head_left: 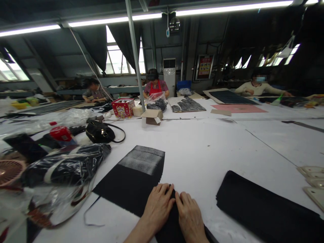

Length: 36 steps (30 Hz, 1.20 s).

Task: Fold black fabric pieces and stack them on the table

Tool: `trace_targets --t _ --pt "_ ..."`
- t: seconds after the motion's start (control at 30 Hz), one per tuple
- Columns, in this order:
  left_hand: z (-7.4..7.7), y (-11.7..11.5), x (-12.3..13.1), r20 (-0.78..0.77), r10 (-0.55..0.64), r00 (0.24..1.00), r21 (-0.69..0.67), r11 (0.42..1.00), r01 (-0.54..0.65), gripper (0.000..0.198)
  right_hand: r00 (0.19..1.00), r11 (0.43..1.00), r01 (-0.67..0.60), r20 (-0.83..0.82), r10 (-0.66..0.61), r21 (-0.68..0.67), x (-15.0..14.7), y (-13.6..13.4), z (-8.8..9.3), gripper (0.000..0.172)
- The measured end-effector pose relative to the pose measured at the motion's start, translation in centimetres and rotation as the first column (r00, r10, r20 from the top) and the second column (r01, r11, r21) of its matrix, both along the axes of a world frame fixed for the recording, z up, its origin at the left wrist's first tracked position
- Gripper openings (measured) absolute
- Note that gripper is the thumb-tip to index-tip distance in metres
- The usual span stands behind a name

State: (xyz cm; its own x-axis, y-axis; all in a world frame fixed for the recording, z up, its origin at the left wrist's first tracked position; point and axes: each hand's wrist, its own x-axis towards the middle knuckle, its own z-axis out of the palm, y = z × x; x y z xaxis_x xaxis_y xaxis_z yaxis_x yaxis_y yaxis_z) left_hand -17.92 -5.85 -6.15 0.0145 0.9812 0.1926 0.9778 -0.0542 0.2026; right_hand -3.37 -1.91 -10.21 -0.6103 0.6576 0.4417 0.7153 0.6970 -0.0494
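Observation:
My left hand (pixel 159 205) rests on a narrow black cloth piece (pixel 168 229), its fingers bent over the cloth's far end. Close beside it, my right hand (pixel 189 212) grips the same cloth along its right edge. The fingertips of both hands are partly hidden against the fabric. Beyond and left of my hands lies a stack of black cloth panels (pixel 126 189), with a whitish speckled patch (pixel 144 158) at its far end. A second black cloth stack (pixel 263 209) lies to the right, apart from my right hand.
On the left are a plastic-wrapped dark bundle (pixel 68 162), a pink fan (pixel 11 172), a black handbag (pixel 100 131) and a thin dark strip (pixel 86 216). A cardboard box (pixel 152 117) and metal pole (pixel 136 57) stand ahead. Across the white table (pixel 192 141), several people work.

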Motion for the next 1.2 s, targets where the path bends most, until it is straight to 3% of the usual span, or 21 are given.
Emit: trace_targets --t 0.2,0.4,0.57,1.0,1.2 --pt "1.0 0.4 -1.6 -0.055 0.041 0.998 0.034 0.999 -0.039 0.051 1.0 1.0 0.012 0.011 -0.013 0.003 0.0 -0.1 0.2 0.042" --pt "1.0 -0.4 -1.1 -0.046 -0.177 0.983 0.096 0.979 0.181 0.04 0.999 0.999 0.043 0.016 -0.043 -0.012 -0.3 -0.3 1.1 0.039" --pt "0.2 -0.4 -0.7 -0.065 -0.153 0.986 0.077 0.984 0.158 0.038 0.999 0.999 0.031 -0.016 -0.031 -0.022 0.4 -0.4 1.4 0.036" --pt "2.3 -0.4 0.0 -0.086 -0.221 0.971 0.047 0.973 0.226 0.037 0.999 0.998 0.015 -0.051 -0.018 -0.069 3.4 -1.7 0.7 0.039" --pt "2.0 -0.4 1.4 -0.08 -0.153 0.985 0.064 0.985 0.158 0.03 0.998 0.996 0.014 -0.066 -0.019 -0.083 4.5 -2.3 0.7 0.04"
